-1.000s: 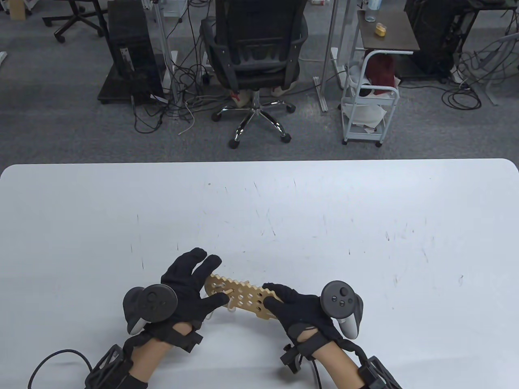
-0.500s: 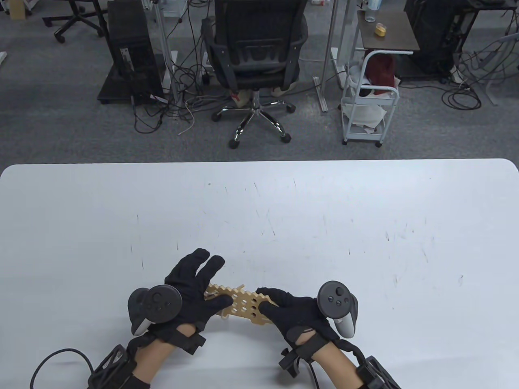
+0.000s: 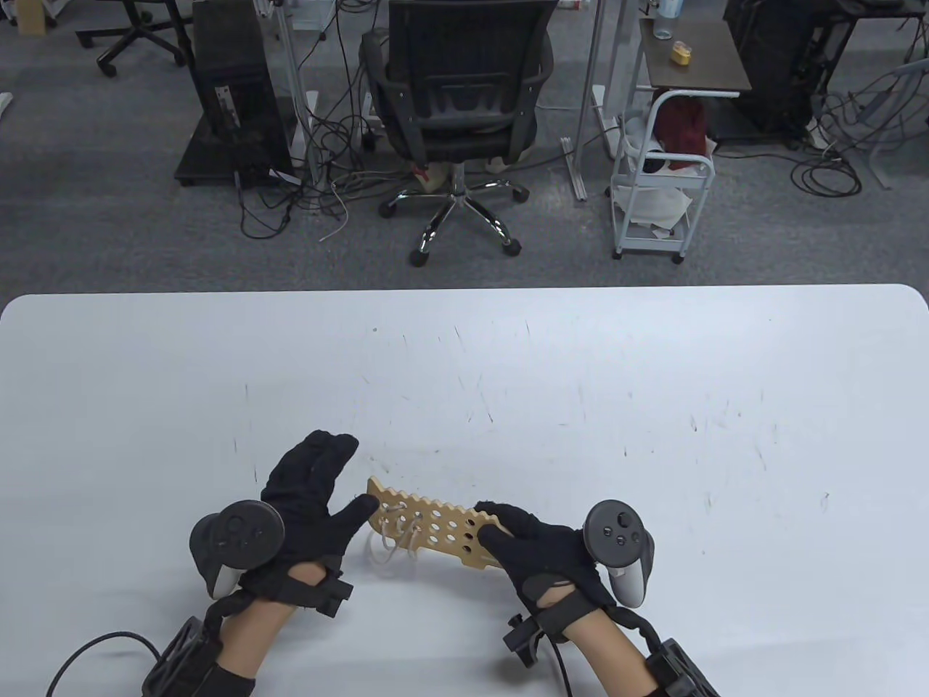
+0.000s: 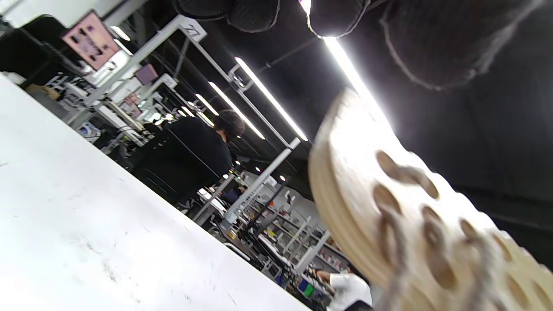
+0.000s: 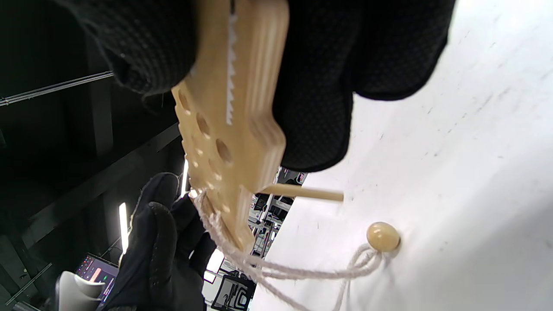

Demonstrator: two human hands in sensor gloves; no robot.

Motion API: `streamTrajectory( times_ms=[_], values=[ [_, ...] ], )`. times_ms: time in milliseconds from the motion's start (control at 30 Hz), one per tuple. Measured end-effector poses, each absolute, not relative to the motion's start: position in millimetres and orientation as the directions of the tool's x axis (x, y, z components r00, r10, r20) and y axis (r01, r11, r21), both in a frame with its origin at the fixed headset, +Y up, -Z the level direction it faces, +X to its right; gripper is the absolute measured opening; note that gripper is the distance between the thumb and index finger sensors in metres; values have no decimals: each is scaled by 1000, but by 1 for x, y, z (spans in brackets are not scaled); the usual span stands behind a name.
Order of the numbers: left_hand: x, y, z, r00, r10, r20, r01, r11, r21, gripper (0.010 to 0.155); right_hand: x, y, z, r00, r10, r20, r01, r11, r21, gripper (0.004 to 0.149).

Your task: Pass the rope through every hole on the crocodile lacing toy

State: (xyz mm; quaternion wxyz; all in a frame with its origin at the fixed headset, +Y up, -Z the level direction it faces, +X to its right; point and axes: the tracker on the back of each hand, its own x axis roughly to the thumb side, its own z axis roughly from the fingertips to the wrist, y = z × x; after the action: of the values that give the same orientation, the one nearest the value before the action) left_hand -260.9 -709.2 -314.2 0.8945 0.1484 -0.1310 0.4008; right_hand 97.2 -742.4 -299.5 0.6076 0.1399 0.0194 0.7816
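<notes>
My wooden crocodile [image 3: 428, 527], flat and full of holes, is lifted off the table with one edge toothed. The pale rope [image 5: 276, 270] laces its left holes and trails down to a bead [image 5: 382, 236] on the table.

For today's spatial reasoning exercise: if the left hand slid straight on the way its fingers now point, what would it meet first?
Probably nothing: the left hand points up-right, past the crocodile toy's end, over bare table. Depth is unclear.
</notes>
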Motion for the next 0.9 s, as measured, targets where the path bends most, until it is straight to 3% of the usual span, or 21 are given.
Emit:
streamTrajectory(
  times_ms=[167, 300, 667, 900],
  values=[
    [-273, -719, -323, 613, 744, 266, -789, 595, 156, 65, 99, -743, -301, -190, 965, 178, -951, -226, 210, 47],
    [-272, -728, -329, 622, 754, 209, -778, 626, 55, 62, 101, -745, -302, -177, 970, 169, -954, -212, 213, 47],
    [-266, -740, -336, 603, 776, 185, -778, 624, -80, 55, 103, -745, -303, -164, 974, 156, -957, -195, 214, 47],
    [-255, -750, -341, 579, 793, 189, -755, 609, -241, 58, 102, -746, -304, -147, 976, 158, -956, -182, 230, 47]
  ],
)
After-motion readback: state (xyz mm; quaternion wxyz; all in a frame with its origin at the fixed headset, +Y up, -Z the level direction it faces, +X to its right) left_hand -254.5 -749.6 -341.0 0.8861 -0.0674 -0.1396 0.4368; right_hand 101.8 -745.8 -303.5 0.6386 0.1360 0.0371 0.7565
